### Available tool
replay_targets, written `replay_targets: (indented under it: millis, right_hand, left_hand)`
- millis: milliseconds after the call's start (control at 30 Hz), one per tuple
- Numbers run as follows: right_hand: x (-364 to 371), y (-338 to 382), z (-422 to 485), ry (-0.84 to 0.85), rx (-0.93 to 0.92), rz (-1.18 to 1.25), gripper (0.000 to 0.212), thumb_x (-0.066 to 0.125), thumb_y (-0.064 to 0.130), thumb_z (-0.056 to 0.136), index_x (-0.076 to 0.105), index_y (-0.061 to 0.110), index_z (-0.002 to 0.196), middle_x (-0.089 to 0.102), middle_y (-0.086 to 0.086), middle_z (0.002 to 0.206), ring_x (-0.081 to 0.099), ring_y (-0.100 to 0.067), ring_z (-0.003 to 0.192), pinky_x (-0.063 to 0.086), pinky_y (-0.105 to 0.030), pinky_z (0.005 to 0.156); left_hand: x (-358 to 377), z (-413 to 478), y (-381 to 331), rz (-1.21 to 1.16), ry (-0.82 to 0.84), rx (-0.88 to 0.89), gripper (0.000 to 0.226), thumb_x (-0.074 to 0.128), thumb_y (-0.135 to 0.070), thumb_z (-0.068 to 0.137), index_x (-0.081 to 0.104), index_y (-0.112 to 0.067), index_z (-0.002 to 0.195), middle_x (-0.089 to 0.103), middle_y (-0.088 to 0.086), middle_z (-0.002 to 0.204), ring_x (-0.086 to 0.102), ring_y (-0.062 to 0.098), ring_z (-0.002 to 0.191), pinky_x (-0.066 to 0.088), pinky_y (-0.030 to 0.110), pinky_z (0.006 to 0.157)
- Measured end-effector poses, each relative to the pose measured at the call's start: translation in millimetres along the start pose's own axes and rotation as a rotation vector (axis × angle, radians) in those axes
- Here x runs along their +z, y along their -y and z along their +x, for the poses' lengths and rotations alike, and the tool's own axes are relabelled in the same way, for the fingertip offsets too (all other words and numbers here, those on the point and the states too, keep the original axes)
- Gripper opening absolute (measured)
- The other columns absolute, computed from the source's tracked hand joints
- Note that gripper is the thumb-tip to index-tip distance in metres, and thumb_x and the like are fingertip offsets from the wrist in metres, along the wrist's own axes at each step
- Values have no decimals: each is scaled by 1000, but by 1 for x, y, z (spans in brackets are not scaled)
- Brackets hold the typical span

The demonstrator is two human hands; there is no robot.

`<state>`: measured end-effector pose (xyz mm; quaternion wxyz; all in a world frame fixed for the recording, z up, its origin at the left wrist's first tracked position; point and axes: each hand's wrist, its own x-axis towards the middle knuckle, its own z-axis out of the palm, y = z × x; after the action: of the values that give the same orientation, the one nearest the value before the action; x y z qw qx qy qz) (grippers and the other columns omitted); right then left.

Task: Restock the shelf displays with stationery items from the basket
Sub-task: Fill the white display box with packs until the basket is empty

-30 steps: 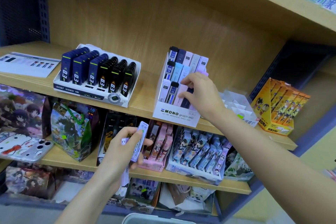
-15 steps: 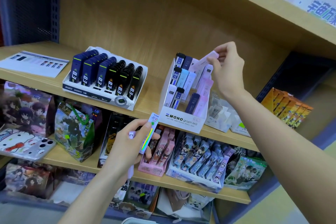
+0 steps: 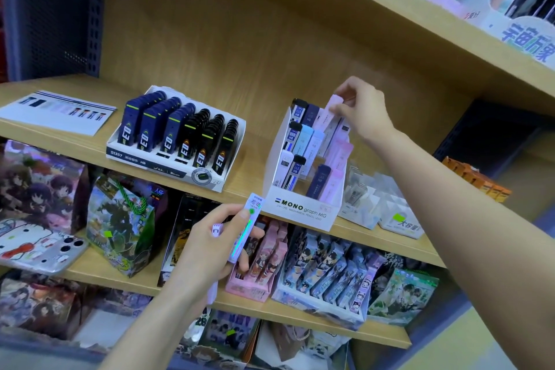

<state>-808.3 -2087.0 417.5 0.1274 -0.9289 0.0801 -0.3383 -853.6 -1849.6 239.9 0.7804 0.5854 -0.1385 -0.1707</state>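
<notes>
The wooden shelf (image 3: 258, 159) carries the white MONO display box (image 3: 300, 208), a stepped stand with rows of slim lead cases in black, navy, pale blue, white and pink standing in its tiers. To the left of that box on the same board sits a low white tray (image 3: 168, 156) packed with upright navy and black cases. The right hand (image 3: 365, 111) reaches in over the top back corner of the MONO box, fingers curled, thumb and fingertips pinching the upper end of a pale pink case (image 3: 331, 107) that leans tilted across the box's top tier, its lower end among the cases there. Below and left of the MONO box's front panel, the left hand (image 3: 207, 246) is held in front of the lower shelves, fingers wrapped round a slim white case with an iridescent stripe (image 3: 247, 227), thumb on its face near a green dot; a small lilac end (image 3: 216, 229) shows in the same grip.
</notes>
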Motion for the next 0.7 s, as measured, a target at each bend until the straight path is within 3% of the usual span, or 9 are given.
replay_targets:
  millis: [233, 400, 467, 600, 700]
  right_hand:
    - [13, 1, 4, 29, -36, -2, 19, 66, 2, 84, 66, 12, 99, 62, -1, 91, 56, -11, 82, 48, -22, 79]
    - [12, -1, 7, -15, 79, 126, 15, 67, 0, 84, 63, 10, 95, 59, -3, 89, 54, -3, 70, 43, -3, 55]
    - [11, -3, 4, -22, 81, 138, 14, 67, 1, 84, 63, 8, 95, 58, -3, 88, 52, -1, 69, 41, -1, 55]
    - [7, -7, 0, -22, 46, 112, 14, 68, 1, 83, 63, 12, 89, 60, -4, 85, 56, -11, 73, 44, -4, 61]
    - [7, -10, 0, 29, 21, 75, 15, 68, -2, 82, 63, 12, 86, 64, -9, 88, 61, -21, 80, 53, -21, 75]
  left_hand:
    - [0, 1, 0, -8, -27, -64, 24, 49, -23, 97, 56, 1, 96, 73, -1, 77, 43, 11, 33, 18, 14, 33]
    - [-2, 1, -3, -34, -30, -84, 21, 49, -19, 97, 54, 2, 96, 72, 2, 78, 42, 12, 32, 20, 13, 32]
    - [-3, 1, -3, -45, -30, -83, 19, 49, -17, 97, 53, 2, 94, 71, 5, 80, 41, 13, 31, 22, 12, 31]
    - [-3, 2, 0, -21, -23, -76, 17, 50, -17, 97, 53, -2, 91, 72, 1, 76, 42, 14, 33, 18, 13, 33]
    - [-3, 3, 1, -10, -15, -71, 17, 50, -19, 96, 53, -3, 91, 72, -1, 77, 42, 14, 35, 17, 15, 33]
